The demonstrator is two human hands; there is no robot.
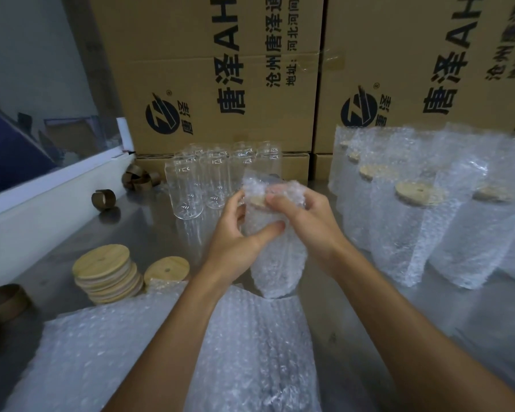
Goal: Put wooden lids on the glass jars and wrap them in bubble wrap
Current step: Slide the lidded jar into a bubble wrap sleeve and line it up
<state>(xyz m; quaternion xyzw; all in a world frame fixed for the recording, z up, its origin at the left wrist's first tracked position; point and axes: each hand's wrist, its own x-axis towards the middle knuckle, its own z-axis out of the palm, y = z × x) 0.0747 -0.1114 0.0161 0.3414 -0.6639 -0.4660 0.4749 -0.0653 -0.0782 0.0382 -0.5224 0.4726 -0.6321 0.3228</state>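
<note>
Your left hand [238, 233] grips the wrapped jar [275, 251]; your right hand [299, 215] pinches the wrap's top. Loosen either and the wrap may spring open.

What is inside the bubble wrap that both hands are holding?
Under the bubble wrap, a wooden lid shows at the top between the left hand and right hand. The jar under it is covered.

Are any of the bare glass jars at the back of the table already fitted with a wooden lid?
No: the unwrapped glass jars stand open-topped, while the spare wooden lids lie stacked at the table's left.
</note>
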